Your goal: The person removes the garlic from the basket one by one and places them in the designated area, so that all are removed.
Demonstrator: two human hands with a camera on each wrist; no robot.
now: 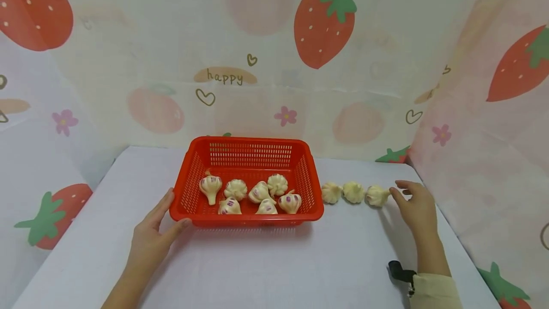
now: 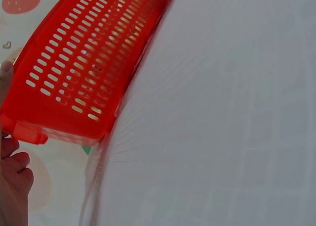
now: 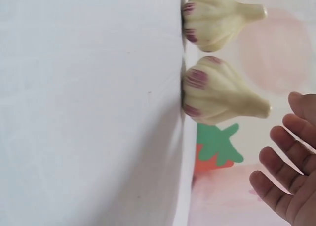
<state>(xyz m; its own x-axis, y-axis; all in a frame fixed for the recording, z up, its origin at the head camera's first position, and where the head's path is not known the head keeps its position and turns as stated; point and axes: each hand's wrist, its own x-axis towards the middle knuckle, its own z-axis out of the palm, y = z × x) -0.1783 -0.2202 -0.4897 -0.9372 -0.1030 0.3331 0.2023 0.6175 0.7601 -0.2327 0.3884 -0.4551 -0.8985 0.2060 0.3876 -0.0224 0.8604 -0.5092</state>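
A red plastic basket (image 1: 246,218) stands on the table with several garlic bulbs (image 1: 236,189) lying inside. My left hand (image 1: 152,237) grips its near left corner, the thumb by the front rim and the fingers along the left side. In the left wrist view the basket's slotted wall (image 2: 74,63) fills the upper left, with curled fingers (image 2: 17,171) under its rim. Right of the basket, 3 garlic bulbs sit in a row. By the rightmost bulb (image 1: 377,196) is my right hand (image 1: 416,206). The right wrist view shows its fingers spread and apart from the bulb's stem (image 3: 256,106).
A white cloth covers the table (image 1: 257,266). Behind and beside it hangs a strawberry-print curtain (image 1: 266,61). The other two bulbs in the row are the middle bulb (image 1: 353,192) and the one beside the basket wall (image 1: 331,192). A black device (image 1: 401,271) is on my right wrist.
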